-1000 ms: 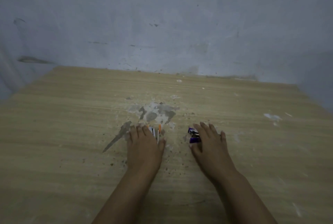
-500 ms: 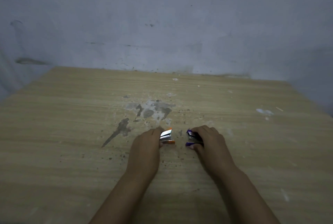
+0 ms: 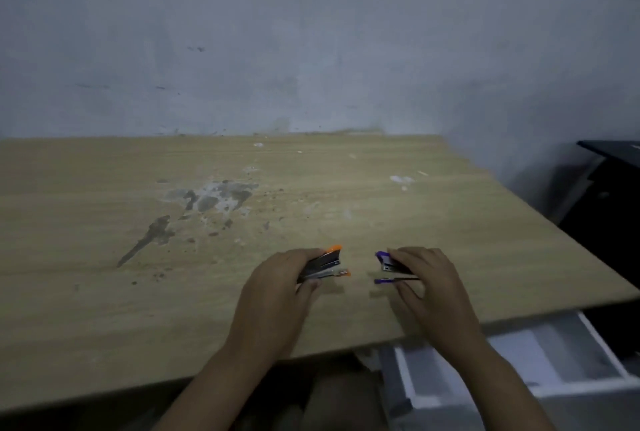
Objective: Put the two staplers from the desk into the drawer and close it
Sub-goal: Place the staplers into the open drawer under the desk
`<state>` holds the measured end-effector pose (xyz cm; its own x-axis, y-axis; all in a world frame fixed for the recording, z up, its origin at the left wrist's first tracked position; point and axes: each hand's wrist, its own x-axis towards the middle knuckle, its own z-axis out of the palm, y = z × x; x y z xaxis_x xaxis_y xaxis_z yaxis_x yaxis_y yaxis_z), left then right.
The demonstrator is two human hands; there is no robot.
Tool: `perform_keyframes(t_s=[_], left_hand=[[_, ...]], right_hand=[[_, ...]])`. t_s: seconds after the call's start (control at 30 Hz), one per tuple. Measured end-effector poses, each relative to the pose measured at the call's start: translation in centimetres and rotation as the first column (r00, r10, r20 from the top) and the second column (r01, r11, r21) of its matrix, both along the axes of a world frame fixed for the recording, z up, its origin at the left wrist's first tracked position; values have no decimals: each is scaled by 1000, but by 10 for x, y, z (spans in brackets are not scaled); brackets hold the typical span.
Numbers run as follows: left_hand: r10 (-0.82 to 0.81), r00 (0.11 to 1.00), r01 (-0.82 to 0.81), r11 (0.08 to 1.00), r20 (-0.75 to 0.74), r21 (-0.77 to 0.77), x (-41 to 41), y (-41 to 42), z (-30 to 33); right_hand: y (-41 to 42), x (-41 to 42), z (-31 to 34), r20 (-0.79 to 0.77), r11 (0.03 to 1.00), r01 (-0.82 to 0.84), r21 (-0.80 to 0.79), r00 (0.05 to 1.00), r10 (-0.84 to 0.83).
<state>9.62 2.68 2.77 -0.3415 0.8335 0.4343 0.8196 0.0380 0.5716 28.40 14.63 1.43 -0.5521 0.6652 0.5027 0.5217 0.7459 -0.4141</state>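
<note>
Drawer (image 3: 540,354) first: it stands pulled out under the table's (image 3: 104,292) near right edge, white-walled, and what shows of its inside looks bare, though part is hidden by your right forearm. Your left hand (image 3: 273,295) has its fingers closed around the orange stapler (image 3: 327,262), nose pointing right. Your right hand (image 3: 426,281) pinches the purple stapler (image 3: 388,266), nose pointing left. Both staplers sit over the tabletop, near each other but apart; whether they touch the wood you cannot tell.
</note>
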Motion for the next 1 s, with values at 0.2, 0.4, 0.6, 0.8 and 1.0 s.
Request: perform_keyframes(t_s=[0.2,0.4,0.6,0.8,1.0], left_hand=[[-225,972,227,974,61,-21,86,12,-6],[-363,931,363,925,24,-114,145,33,-20],[-423,905,420,882,32,-213,179,57,-33],[-466,881,472,848,83,-240,196,76,-38],[-577,815,568,775,54,-279,199,84,-52]], right_hand=[[-17,102,-3,-29,986,145,-85,989,-148],[-12,167,-15,6,965,167,-201,986,-169],[15,206,-27,132,950,159,-268,983,-127],[49,213,-37,247,894,134,-428,969,-27],[71,211,-44,285,842,123,-525,958,37]])
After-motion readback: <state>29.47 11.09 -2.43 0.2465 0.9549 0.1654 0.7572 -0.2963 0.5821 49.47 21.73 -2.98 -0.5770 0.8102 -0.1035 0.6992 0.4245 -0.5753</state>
